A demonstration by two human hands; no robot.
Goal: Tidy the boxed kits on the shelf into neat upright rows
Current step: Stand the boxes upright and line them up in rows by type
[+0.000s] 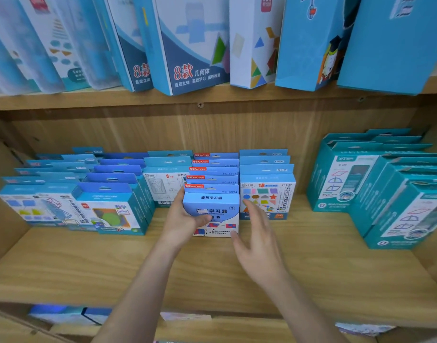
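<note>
On wooden shelf [93,263]: left hand [185,222] grip grasping front blue box [213,214]; right hand [257,233] released beside.

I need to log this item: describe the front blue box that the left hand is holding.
The front blue box is a small cardboard kit, blue on top, with a white lower face printed with red and blue shapes. It stands upright on the wooden shelf, heading its row. The left hand grips its left edge, thumb across the front; the right hand is open beside it.
</note>
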